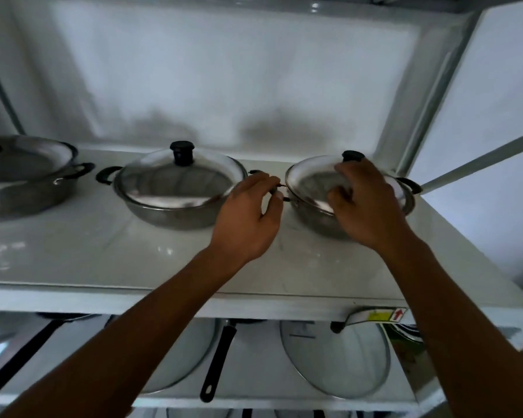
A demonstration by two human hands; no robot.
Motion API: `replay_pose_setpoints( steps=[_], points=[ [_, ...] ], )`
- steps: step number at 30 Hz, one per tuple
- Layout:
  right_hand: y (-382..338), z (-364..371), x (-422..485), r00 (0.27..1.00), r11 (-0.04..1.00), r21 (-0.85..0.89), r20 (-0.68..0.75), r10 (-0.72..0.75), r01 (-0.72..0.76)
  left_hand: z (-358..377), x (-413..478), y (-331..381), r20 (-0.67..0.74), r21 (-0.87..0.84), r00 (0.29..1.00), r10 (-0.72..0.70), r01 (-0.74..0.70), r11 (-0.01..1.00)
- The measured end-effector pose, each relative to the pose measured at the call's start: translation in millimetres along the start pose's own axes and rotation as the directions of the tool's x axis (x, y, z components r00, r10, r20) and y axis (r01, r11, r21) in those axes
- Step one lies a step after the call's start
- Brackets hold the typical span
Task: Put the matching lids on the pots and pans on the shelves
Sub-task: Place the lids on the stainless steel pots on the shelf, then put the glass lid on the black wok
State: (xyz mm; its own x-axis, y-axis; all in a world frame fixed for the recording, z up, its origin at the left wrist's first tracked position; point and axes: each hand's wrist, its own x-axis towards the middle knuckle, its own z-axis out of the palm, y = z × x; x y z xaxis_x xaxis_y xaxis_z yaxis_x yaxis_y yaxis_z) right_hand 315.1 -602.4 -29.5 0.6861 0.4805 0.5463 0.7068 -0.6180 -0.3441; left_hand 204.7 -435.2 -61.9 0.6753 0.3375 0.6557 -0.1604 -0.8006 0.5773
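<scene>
Resting on top of the glass lid [320, 182], the right hand [372, 206] spreads its fingers over the dome just below the black knob [352, 155], holding the lid down onto the right pot [323, 220]. The left hand [248, 218] pinches that pot's near side handle [280, 193], fingers narrow, steadying it from the left. The lid sits tilted toward the camera, seemingly not yet seated all round. Both lie at the right end of the upper shelf [103, 251]; the middle pot [175, 206] beside them already wears its lid.

white wall [224, 70] — yellow label [384, 315], red arrow [399, 313]
</scene>
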Motion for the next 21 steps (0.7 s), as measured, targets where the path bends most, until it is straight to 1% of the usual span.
replay_pose_setpoints(
  steps=[2,4,6,9,13,15,18,21],
  points=[
    [-20,7,-11,0.998,0.999,0.009,0.03,-0.051,0.051,-21,-14,-2,0.028,0.158,0.999,0.015,-0.019,0.987],
    [-41,19,-20,0.994,0.994,0.041,0.039,-0.106,0.105,-47,-32,-6,0.033,0.302,0.999,0.002,-0.012,0.953],
    [-60,32,-29,0.99,0.988,0.085,0.044,-0.132,0.128,-74,-52,-10,0.022,0.376,1.0,-0.019,0.01,0.926],
    [-100,56,-56,0.982,0.972,0.173,0.07,-0.175,0.161,-119,-86,-20,0.011,0.462,0.996,-0.091,0.076,0.884],
    [-154,80,-96,0.962,0.932,0.262,0.038,-0.27,0.251,-171,-130,-36,-0.035,0.495,0.987,-0.155,0.152,0.856],
    [-175,89,-116,0.96,0.913,0.311,0.004,-0.279,0.264,-195,-154,-44,-0.062,0.46,0.993,-0.098,0.115,0.88],
    [-209,107,-144,0.961,0.904,0.327,-0.095,-0.258,0.275,-230,-190,-61,-0.114,0.417,0.992,0.046,0.006,0.909],
    [-247,136,-172,0.944,0.896,0.307,-0.187,-0.272,0.32,-255,-220,-94,-0.128,0.408,0.986,0.104,-0.043,0.912]
  ],
)
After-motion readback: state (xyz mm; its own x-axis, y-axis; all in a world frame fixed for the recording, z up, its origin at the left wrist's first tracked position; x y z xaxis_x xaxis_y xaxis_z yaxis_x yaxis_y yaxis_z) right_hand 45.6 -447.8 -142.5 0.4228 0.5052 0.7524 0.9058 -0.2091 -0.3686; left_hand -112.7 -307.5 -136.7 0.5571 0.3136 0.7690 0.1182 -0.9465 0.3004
